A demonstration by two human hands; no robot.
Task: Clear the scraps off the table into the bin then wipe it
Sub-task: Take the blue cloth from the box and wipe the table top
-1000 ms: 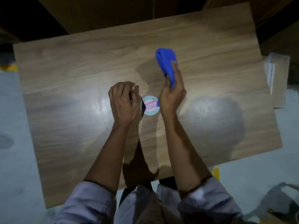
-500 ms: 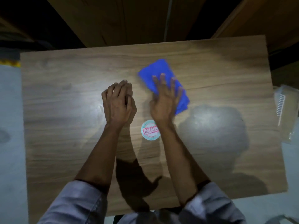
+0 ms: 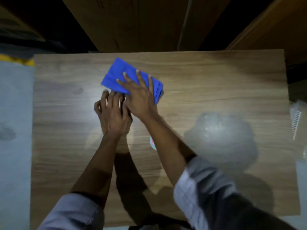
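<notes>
my right grip (image 3: 141, 97) presses flat, fingers spread, on the soft, light cloth (image 3: 116, 75) far-centre on the counter (image 3: 216, 80), which may bunch unless pushed mid-cloth; left grip (image 3: 113, 117) rests beside, loosely curled, empty.

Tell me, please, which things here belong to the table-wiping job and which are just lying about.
Belongs to the job:
blue cloth, pressed flat under the right hand
table, the surface to wipe
left hand, resting on the table beside the cloth

Just lying about:
round sticker, mostly hidden by the right forearm
spiral-bound pad beyond the table's right edge
</notes>
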